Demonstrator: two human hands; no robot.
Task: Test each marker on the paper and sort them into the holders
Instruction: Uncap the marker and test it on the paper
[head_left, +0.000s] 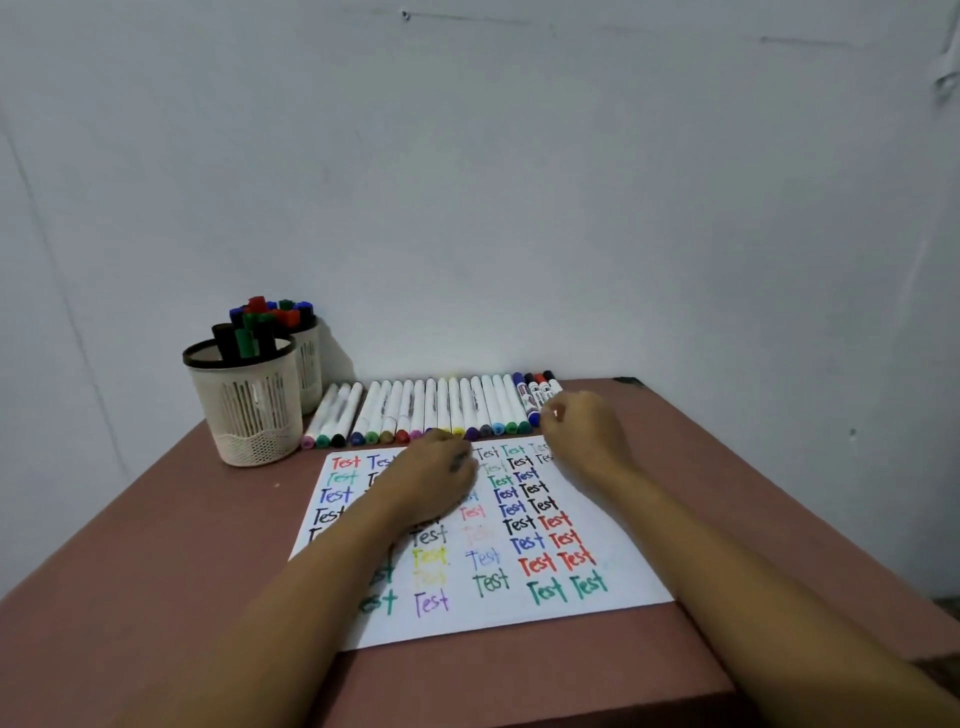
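Note:
A white paper (613, 582) covered with coloured "Test" words lies in the middle of the table. Behind it, along the wall, lies a row of white markers (441, 405) with coloured caps. Several shorter markers (535, 389) with blue, black and red ends finish the row on the right. Two beige mesh holders stand at the back left: the front holder (249, 410) and the rear holder (310, 364), both with markers in them. My left hand (436, 473) rests on the paper's top, fingers loosely curled, holding nothing. My right hand (587, 421) curls its fingertips round the near end of a short marker.
The brown table (156, 571) ends close on the right (810, 519) and at the front. A pale wall (519, 208) stands directly behind the marker row and the holders.

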